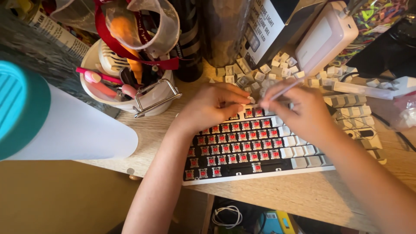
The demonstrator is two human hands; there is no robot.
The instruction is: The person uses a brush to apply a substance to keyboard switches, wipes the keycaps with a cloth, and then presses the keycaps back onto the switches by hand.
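The back of the desk is blocked by a pile of loose keycaps, a white box and a dark bottle. The left side is crowded by a full white cup. Open room is found over the bare red switches and along the front edge.

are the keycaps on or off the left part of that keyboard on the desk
Off. The left part of the keyboard shows bare red switches, with caps only on its right end. Loose keycaps lie piled behind it.
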